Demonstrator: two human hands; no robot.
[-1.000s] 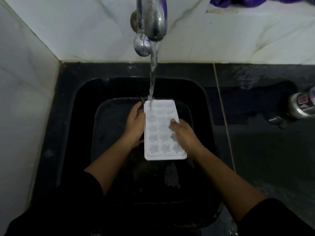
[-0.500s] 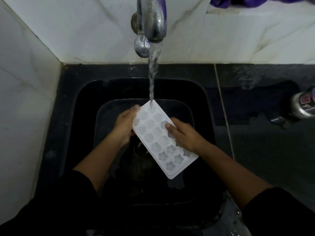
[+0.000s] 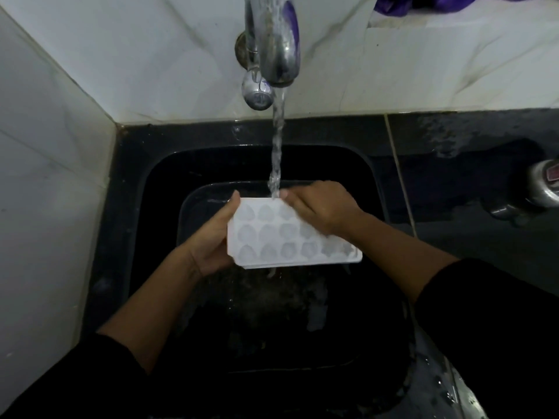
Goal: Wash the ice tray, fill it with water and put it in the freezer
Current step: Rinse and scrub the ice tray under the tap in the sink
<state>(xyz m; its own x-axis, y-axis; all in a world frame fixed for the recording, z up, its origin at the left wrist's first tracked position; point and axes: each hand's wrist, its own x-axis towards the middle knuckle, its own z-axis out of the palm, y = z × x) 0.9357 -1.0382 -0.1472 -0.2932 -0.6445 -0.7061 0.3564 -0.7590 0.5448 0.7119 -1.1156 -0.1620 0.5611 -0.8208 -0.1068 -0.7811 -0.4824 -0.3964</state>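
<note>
Gripping the ice tray point(image 3: 281, 237) crosswise under the tap's stream point(image 3: 277, 152), left hand point(image 3: 213, 243) clasps its left end while right hand point(image 3: 320, 210) rubs its far edge.

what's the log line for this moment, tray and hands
stage: washing | tray: over sink, under tap stream | left hand: grips end | right hand: on top

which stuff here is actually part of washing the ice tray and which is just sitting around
In use:
- ice tray, white, held over the sink
- left hand gripping its left end
- right hand on its far edge
- tap, water stream hitting the tray

Just lying about:
- metal container on the counter, right
- purple cloth on the ledge, top right
</note>
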